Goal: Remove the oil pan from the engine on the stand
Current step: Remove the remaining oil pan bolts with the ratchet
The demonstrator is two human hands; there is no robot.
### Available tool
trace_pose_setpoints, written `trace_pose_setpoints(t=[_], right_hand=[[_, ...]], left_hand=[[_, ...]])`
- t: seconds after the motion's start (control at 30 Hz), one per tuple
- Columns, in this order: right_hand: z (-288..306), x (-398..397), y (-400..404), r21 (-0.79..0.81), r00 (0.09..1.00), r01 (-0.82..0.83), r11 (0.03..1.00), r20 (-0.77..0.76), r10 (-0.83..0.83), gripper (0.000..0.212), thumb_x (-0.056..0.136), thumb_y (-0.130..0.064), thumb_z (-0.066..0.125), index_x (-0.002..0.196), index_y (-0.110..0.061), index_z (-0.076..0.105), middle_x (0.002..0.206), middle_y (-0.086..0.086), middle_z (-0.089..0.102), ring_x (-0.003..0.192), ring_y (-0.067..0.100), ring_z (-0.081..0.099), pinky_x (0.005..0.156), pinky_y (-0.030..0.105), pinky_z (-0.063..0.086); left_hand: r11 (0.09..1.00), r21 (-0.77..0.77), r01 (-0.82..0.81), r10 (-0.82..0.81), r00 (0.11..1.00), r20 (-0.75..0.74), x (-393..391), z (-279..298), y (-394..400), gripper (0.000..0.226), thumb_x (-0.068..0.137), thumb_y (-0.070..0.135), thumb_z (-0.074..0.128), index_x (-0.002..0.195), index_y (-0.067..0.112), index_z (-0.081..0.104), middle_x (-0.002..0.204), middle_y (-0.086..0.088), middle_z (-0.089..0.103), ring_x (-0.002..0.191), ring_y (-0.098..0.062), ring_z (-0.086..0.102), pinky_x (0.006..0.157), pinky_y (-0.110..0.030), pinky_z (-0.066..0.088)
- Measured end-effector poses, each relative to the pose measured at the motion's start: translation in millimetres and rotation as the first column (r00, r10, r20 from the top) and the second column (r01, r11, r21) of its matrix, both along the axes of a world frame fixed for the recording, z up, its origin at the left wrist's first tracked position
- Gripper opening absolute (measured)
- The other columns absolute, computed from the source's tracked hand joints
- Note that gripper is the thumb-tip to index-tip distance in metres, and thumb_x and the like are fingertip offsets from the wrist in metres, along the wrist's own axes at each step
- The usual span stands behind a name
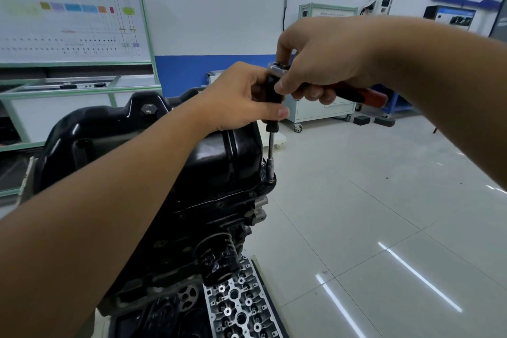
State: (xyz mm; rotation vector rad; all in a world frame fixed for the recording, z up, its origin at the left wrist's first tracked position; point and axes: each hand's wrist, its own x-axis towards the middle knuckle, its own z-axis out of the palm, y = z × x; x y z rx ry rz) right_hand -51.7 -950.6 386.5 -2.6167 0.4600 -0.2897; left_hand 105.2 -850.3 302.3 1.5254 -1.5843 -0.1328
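Observation:
A glossy black oil pan (131, 134) tops the upturned engine (192, 228), with a drain plug (149, 109) on its upper face. A ratchet wrench (365, 96) with a red and black handle carries a long extension bar (271, 148) whose socket sits on a bolt at the pan's right flange corner (270, 180). My left hand (244, 96) grips the black upper end of the extension. My right hand (326, 63) wraps the ratchet handle near its chrome head (277, 67).
A black oil filter (219, 261) juts from the engine's side. A cylinder head (238, 302) lies below it. A wiring display board (68, 14) stands at the left. White wheeled cabinets (321, 107) stand behind on the tiled floor (370, 214).

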Motion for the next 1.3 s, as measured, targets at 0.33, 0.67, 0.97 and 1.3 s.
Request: trace_pose_setpoints(t=[0.33,0.67,0.97,1.3], right_hand=[[3.7,-4.0,-8.8,-0.217,0.997,-0.081,0.973,-0.011,0.081,0.021,0.09,-0.014,0.079,0.103,-0.011,0.063,0.073,0.006,0.076,0.052,0.017,0.07,0.047,0.029,0.056],[8.3,-4.4,-19.2,-0.287,0.998,-0.054,0.956,-0.049,0.042,0.024,0.079,-0.018,0.089,0.094,-0.01,0.072,0.071,0.005,0.077,0.064,0.019,0.076,0.056,0.031,0.06],[1.3,-3.0,-15.3,-0.694,0.989,-0.103,0.712,0.005,0.148,0.013,0.082,-0.023,0.086,0.091,-0.025,0.076,0.071,-0.011,0.064,0.069,0.01,0.056,0.063,0.03,0.041],[13.7,-2.4,-6.9,-0.466,0.994,-0.069,0.882,-0.111,0.019,0.024,0.08,-0.026,0.088,0.086,-0.014,0.068,0.063,-0.003,0.074,0.059,0.016,0.074,0.065,0.037,0.059]], left_hand=[[1.0,0.014,0.018,-0.018,1.0,0.008,-1.4,-1.3,0.2,0.029,0.081,0.008,0.086,0.102,0.021,0.073,0.086,0.005,0.077,0.081,-0.008,0.075,0.076,-0.019,0.058],[0.994,0.041,-0.103,0.098,0.99,0.101,-8.0,-0.5,-1.7,0.026,0.084,0.01,0.085,0.103,0.003,0.068,0.081,-0.01,0.077,0.071,-0.018,0.075,0.073,-0.038,0.06],[0.991,0.077,-0.11,0.108,0.994,0.028,-9.5,-1.3,-7.5,0.04,0.08,0.015,0.083,0.115,0.02,0.064,0.086,0.002,0.078,0.082,-0.015,0.077,0.08,-0.031,0.059],[0.993,-0.01,-0.121,0.121,0.989,0.081,-14.2,-5.0,-6.7,0.025,0.08,0.018,0.087,0.1,0.022,0.072,0.082,0.002,0.072,0.075,-0.01,0.069,0.08,-0.037,0.06]])
